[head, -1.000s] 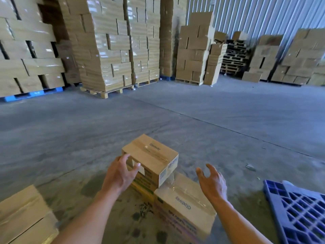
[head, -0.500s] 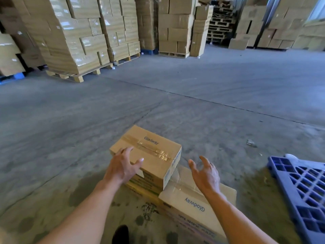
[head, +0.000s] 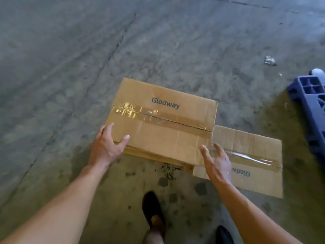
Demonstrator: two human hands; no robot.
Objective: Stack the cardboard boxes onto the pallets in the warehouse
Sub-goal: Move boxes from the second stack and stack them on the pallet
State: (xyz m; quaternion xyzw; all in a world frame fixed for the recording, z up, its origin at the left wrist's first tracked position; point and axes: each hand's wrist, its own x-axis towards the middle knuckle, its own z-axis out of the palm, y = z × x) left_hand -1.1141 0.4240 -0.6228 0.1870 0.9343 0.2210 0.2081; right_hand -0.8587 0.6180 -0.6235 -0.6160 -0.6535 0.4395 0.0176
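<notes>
1. The view tips further down than half a second ago. The tall stacks of boxes at the far wall have left the picture, and the concrete floor [head: 70, 67] fills the upper half.
2. The top box [head: 163, 120] sits mid-picture and looks closer than before. It is taped along its seam and printed "Glodway".
3. The left hand [head: 107, 147] has settled on the near left corner of the top box. It grasps that corner, with the thumb lying on the lid and the fingers wrapped over the left edge.
4. The right hand [head: 218, 162] has moved in to the near right corner of the top box. It is released, with fingers spread and holding nothing. Whether the fingertips touch the cardboard cannot be told.
5. Three cardboard boxes show. The top box rests on a third box [head: 153, 154], of which only the near edge shows. The lower box [head: 249, 155] lies on the floor, touching them on the right, partly under the right hand.
6. One blue pallet [head: 313, 106] shows, cut off at the right edge and apart from the boxes. A white object [head: 317, 72] sits just behind it.
7. There are two hands and two bare forearms.
8. Two dark shoes show at the bottom. One shoe [head: 153, 212] is in full view, where only its toe showed earlier. The other shoe [head: 223, 233] is newly in view.
9. One scrap of litter [head: 270, 60] lies on the floor beyond the boxes.
</notes>
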